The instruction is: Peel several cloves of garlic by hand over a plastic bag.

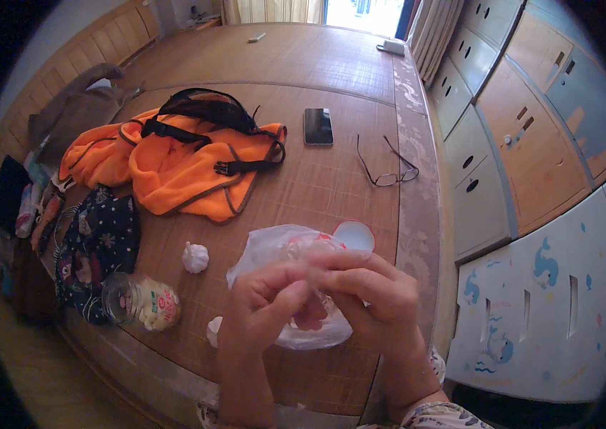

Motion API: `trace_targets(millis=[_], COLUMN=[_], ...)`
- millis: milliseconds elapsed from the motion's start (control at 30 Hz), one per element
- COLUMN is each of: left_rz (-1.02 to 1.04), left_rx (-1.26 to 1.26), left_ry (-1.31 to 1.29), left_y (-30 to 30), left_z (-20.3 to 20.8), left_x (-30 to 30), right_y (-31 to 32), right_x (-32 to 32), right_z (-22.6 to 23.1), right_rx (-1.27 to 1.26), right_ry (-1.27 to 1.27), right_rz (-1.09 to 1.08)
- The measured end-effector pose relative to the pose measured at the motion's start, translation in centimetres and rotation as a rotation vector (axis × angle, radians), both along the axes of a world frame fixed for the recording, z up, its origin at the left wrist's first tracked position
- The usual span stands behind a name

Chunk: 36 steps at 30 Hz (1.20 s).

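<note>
My left hand (267, 300) and my right hand (374, 289) meet over a white plastic bag (264, 247), fingertips pinched together. Whatever lies between those fingertips is too small and blurred to name. A whole garlic bulb (196, 258) sits left of the bag. Another white piece, apparently garlic (213, 331), shows partly behind my left wrist. Further left stands a clear jar (118, 297) with pale peeled garlic cloves (153, 306) inside. Beyond my right fingers rests a round white lid or dish (354, 236) with a red rim.
An orange cloth (196, 175) with black straps spreads over the mat-covered bed (303, 186). Dark patterned fabric (103, 243) lies at the left edge. A phone (318, 126) and eyeglasses (387, 177) are farther off. Drawers and cabinets (532, 300) line the right side.
</note>
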State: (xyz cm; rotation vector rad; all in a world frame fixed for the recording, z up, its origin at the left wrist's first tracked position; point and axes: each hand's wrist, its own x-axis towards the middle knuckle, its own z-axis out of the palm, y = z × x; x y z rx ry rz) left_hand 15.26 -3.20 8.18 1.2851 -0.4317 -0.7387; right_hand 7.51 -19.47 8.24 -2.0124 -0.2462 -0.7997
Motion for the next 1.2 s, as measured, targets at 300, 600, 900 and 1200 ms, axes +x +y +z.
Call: trace_targets(millis=[300, 600, 900, 1200], left_rz=[0.019, 0.133, 0.176, -0.008], left_rx=[-0.041, 0.135, 0.271, 0.341], left_ry=[-0.043, -0.17, -0.44, -0.589], left_y=[-0.3, -0.4, -1.0, -0.7], left_z=[-1.2, -1.2, -1.4, -1.9], left_x=[0.2, -0.2, -0.4, 0.2], right_y=[-0.1, 0.9, -0.4, -0.7], right_x=[0.1, -0.2, -0.2, -0.2], right_z=[0.1, 0.4, 0.2, -0.3], right_rx=[-0.031, 0.226, -0.051, -0.094], right_ry=[0.011, 0.246, 0.376, 0.31], right_rz=[-0.016, -0.094, -0.088, -0.03])
